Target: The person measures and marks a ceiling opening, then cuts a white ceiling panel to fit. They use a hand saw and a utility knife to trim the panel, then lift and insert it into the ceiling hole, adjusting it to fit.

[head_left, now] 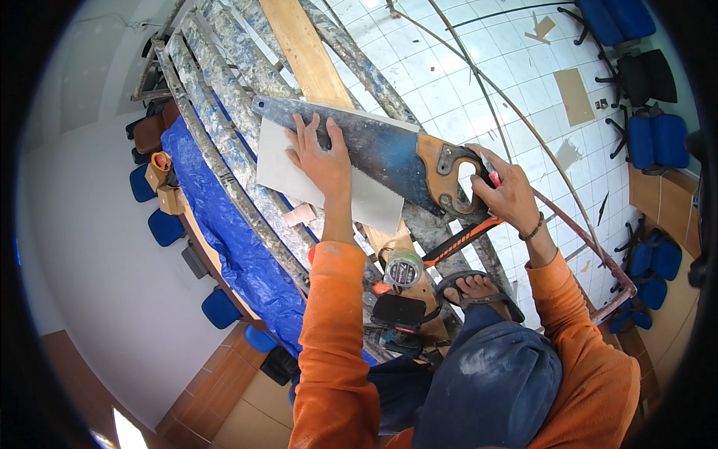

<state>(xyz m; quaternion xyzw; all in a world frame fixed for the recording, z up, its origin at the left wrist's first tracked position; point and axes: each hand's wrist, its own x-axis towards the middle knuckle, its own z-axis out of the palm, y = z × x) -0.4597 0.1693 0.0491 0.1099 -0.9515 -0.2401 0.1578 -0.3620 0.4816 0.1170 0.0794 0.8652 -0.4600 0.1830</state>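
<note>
A hand saw (pixel 381 157) with a wooden handle (pixel 431 162) lies across a pale rectangular board (pixel 288 168) on paint-spattered scaffold planks (pixel 213 67). My left hand (pixel 318 150) lies on the blade, fingers spread. My right hand (pixel 505 191), beside the handle, is closed on a small red-and-grey tool (pixel 495 178) that I cannot identify. Below are a tape measure (pixel 404 268), a black-and-orange tool handle (pixel 456 242) and a dark power tool (pixel 396 322). A small pink piece (pixel 299 215) is near the board's lower left.
My sandaled foot (pixel 479 292) rests on the planks. A wooden plank (pixel 299 37) runs under the board. A blue tarp (pixel 209 217) drapes on the left. Metal bars (pixel 561 179) stand over a tiled floor (pixel 523 82), with office chairs (pixel 657 142) along both sides.
</note>
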